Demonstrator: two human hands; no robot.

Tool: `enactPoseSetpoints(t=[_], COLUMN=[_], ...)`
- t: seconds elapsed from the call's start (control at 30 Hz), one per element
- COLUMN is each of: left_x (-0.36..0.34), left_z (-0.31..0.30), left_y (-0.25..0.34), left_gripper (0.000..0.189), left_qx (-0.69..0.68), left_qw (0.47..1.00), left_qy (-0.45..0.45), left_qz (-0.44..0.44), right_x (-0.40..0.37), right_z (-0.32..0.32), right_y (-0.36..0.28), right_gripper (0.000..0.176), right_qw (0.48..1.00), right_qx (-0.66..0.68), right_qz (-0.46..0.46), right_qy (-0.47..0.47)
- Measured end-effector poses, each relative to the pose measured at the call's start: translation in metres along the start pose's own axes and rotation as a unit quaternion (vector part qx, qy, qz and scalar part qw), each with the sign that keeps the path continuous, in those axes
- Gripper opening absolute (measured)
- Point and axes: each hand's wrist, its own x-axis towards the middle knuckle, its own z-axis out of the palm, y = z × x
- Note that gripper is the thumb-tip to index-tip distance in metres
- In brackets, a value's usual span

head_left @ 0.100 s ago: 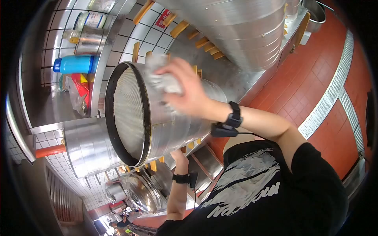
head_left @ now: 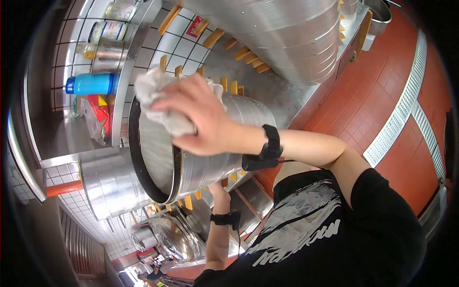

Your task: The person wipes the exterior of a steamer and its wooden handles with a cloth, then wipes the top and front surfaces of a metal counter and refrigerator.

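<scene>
Currently, the right hand is closed around a white cloth at the twelve o'clock rim of a metal cylinder, partly covering its mesh. Left hand, five o'clock: fingers hidden, grip indeterminable. Eleven o'clock: labelled jar, contents unclear. One o'clock: drum, cut off.

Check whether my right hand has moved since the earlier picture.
Yes. Judged against the dark rim of the metal drum, your right hand has moved toward the mesh; the white cloth it holds now overlaps the rim in view.
</scene>
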Motion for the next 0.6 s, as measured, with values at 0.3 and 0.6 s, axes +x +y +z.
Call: enactPoseSetpoints(t=[0.3,0.6], left_x=[0.007,-0.003], left_z=[0.017,0.035], left_y=[0.000,0.006], left_gripper=[0.032,0.028], left_qx=[-0.011,-0.064], left_qw=[0.997,0.995], left_qy=[0.063,0.069], left_qz=[0.031,0.014], right_x=[-0.173,-0.189], right_z=[-0.060,-0.065], right_y=[0.139,0.226], right_gripper=[0.054,0.045], right_qw=[0.977,0.886], right_qx=[-0.148,-0.243], right_qz=[0.150,0.376], right_qy=[0.035,0.122])
